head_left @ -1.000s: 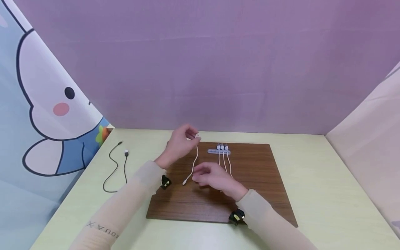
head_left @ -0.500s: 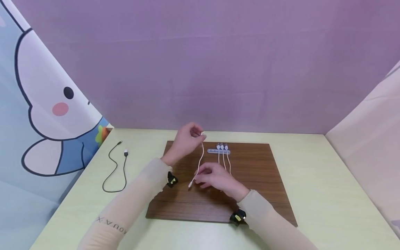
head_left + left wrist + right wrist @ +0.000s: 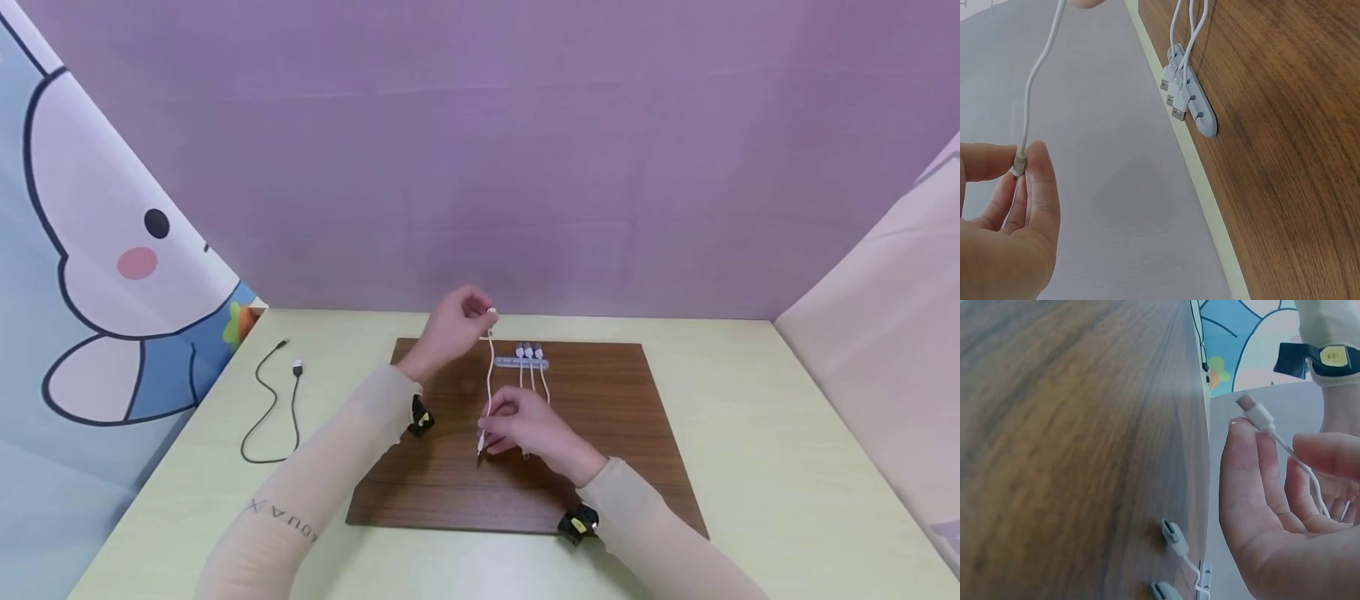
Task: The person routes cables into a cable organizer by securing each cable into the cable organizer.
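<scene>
In the head view my left hand (image 3: 452, 332) pinches the upper end of a white USB cable (image 3: 490, 377) between thumb and fingertips. The left wrist view shows that pinched plug end (image 3: 1019, 164). Below it, my right hand (image 3: 531, 425) has its thumb and fingers apart around the hanging cable's lower part. Its small connector (image 3: 1259, 415) lies at the fingertips in the right wrist view. A grey-blue cable clip strip (image 3: 1207, 122) sits on the brown wooden board (image 3: 600, 442), with several slots. Three white cables (image 3: 532, 379) run from it, their USB plugs (image 3: 1178, 103) pointing toward the back edge.
A black USB cable (image 3: 296, 417) lies looped on the pale table (image 3: 750, 417) left of the board. Purple cloth (image 3: 525, 167) rises behind the table. A cartoon-printed cloth (image 3: 97, 250) hangs at the left.
My left hand has moved right and slightly away, carrying the white cable. Its dangling lower end has come up to my right hand, which has stayed nearly in place.
</scene>
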